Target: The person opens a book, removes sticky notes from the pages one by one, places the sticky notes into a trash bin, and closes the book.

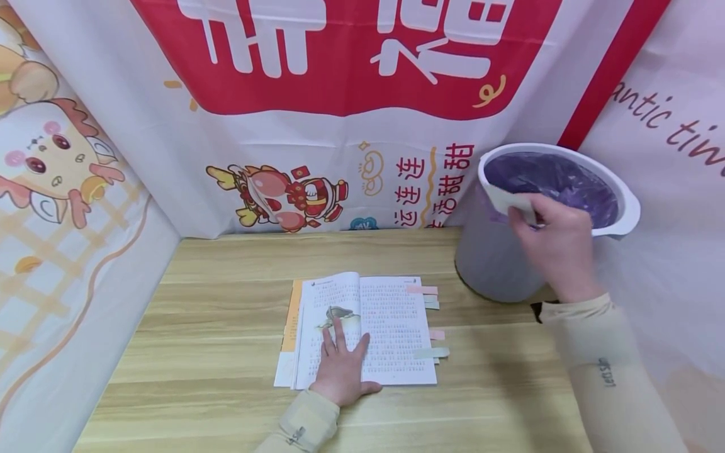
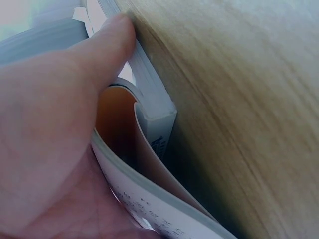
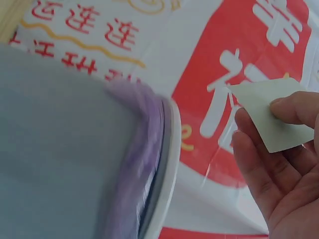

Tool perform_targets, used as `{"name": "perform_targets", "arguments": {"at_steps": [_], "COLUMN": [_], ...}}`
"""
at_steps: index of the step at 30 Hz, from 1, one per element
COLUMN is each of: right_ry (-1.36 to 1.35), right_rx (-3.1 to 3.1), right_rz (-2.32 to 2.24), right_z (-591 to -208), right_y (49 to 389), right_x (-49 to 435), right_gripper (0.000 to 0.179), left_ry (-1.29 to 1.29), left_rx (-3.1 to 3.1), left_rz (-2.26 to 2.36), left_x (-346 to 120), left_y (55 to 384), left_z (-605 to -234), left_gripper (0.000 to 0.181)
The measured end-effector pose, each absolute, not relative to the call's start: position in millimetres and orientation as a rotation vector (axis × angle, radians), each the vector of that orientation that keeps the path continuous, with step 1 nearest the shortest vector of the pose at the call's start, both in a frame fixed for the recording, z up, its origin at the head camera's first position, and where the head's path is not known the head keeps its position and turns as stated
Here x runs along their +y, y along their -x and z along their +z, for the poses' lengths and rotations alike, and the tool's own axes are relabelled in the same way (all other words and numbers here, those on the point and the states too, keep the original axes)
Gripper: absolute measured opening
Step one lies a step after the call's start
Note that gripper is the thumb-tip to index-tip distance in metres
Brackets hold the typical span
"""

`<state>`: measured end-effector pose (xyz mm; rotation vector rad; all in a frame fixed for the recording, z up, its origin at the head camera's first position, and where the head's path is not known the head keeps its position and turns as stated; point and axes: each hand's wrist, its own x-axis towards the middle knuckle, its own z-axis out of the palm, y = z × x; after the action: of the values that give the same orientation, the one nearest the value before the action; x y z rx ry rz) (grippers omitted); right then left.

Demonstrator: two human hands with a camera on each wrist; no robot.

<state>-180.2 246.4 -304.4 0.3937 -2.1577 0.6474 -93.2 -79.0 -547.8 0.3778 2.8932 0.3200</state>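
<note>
An open book [image 1: 391,333] with printed text and a small drawing lies on the wooden table. Across its lower middle, my left hand [image 1: 340,372] rests with fingers spread over the pages. The left wrist view shows the thumb [image 2: 112,47] lying along the lower edge of the book, whose pages [image 2: 149,194] curve up beneath the palm. My right hand [image 1: 557,242] is raised by the near rim of the trash can [image 1: 498,264]. Between thumb and fingers it pinches a pale green sticky note [image 3: 274,112], held apart from the can's rim in the right wrist view.
A purple liner [image 1: 566,182] fills the grey can's mouth and folds over its white rim. Pink and green page tabs [image 1: 433,353] stick out from the book's right side. Printed cloth [image 1: 272,138] hangs behind the table [image 1: 198,352] and along both sides.
</note>
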Motion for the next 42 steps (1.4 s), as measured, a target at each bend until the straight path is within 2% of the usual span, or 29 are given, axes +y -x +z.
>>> {"name": "perform_targets", "arguments": {"at_steps": [6, 11, 23, 42], "right_ry": [-0.26, -0.093, 0.184, 0.139], "right_rx": [-2.117, -2.138, -2.349, -2.504], "right_rz": [0.743, 0.82, 0.913, 0.901], "right_z": [-287.6, -279.1, -283.7, -302.4], "right_y": [188.1, 200.2, 236.4, 268.2], "right_x": [269.1, 288.2, 330.1, 354.1], "right_gripper": [0.016, 0.026, 0.037, 0.043], "left_ry": [-0.382, -0.388, -0.377, -0.372], "left_rx": [2.894, 2.898, 2.888, 2.876], "left_rz": [0.311, 0.298, 0.307, 0.33], "left_x": [-79.4, -79.4, -79.2, -78.6], "left_y": [94.0, 94.7, 95.8, 94.1], "left_z": [-549.4, -551.4, -550.9, -546.6], "left_gripper": [0.106, 0.106, 0.106, 0.105]}}
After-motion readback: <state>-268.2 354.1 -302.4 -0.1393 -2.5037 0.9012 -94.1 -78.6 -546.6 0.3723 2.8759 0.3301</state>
